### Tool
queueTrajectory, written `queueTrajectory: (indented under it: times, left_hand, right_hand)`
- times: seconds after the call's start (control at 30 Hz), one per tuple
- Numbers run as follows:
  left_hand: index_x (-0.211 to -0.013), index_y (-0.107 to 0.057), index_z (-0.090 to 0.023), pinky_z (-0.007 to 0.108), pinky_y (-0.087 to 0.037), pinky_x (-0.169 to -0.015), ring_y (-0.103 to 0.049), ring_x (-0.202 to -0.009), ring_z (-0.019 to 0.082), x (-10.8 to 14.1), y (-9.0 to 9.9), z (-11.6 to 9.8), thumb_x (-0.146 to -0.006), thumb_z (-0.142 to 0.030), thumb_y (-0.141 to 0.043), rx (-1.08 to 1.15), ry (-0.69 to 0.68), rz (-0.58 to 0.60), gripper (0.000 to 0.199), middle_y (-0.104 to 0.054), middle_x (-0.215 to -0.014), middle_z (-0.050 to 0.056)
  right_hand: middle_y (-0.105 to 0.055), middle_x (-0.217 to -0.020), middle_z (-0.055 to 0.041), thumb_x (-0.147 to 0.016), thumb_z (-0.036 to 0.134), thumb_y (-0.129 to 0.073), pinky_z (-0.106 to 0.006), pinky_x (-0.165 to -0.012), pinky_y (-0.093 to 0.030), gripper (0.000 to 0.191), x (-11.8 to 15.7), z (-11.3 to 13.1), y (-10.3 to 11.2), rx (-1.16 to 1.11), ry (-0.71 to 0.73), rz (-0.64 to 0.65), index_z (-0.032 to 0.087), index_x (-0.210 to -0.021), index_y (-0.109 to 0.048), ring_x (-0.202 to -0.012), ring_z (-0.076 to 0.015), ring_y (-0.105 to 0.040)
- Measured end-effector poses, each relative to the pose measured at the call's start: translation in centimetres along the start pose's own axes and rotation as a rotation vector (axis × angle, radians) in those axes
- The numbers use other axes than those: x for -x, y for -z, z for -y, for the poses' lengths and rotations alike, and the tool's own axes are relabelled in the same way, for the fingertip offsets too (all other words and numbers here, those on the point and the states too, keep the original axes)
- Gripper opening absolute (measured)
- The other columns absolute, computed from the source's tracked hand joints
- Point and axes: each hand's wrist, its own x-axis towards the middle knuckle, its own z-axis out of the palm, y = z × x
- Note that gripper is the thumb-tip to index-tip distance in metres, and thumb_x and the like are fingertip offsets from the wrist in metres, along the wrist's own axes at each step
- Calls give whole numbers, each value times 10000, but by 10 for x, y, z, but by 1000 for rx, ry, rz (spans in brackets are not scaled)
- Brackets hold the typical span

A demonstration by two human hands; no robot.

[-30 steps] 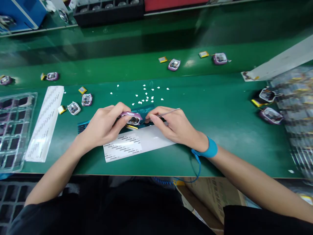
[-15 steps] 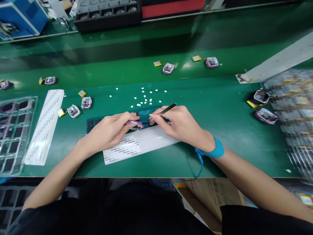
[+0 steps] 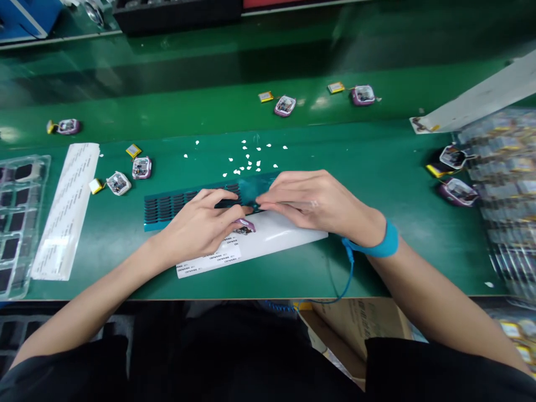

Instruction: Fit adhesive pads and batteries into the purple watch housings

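My left hand (image 3: 205, 226) is closed over a small purple device housing (image 3: 246, 225), its electronics partly showing beside the fingers. The fingertips of that hand also reach onto a teal sheet (image 3: 167, 206) carrying rows of black adhesive strips. At the sheet's right part, my right hand (image 3: 322, 201) is pinched, with slim tweezers (image 3: 305, 204) lying along its fingers, mostly hidden and blurred. Whether the tips hold a strip cannot be made out. Beneath both hands lies a white printed backing strip (image 3: 276, 237). A blue wrist strap (image 3: 389, 240) circles my right wrist.
Small white stickers (image 3: 249, 163) dot the table behind the sheet. Purple and white housings with batteries lie at left (image 3: 119, 183), behind (image 3: 285, 105) and right (image 3: 457, 191). A clear tray (image 3: 25, 223) and another printed strip (image 3: 67, 212) are left; stacked trays (image 3: 502, 195) stand right.
My left hand and the housing have shifted slightly right and toward me, uncovering more black strips. My right hand has turned, so the tweezers' dark handle no longer sticks up. The view has tilted down.
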Motion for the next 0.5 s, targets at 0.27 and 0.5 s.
queueTrajectory:
  times: [0.27,0.5]
  left_hand:
    - [-1175,-624,-245,537,-444,-1157,-719,-1122,233,0,4,-20,-1051,-193,-478,468,-12,-462,198,-779,-1125,47]
    - [-942,-647,-173,308,-595,-731,-738,-863,193,-9,11,-12,-1011,-281,-540,1437,743,-724,167,-770,-919,92]
  right_hand:
    - [-800,-1120,-43,-982,244,-656,-335,-743,-627,247,2,-1,3,262,76,-294,243,-1223,-712,-894,-188,-748]
    - [-793,-1150,-44,-967,186,-671,-305,-737,-646,309,2,27,-2,420,133,-320,228,-1273,-683,-891,-182,-754]
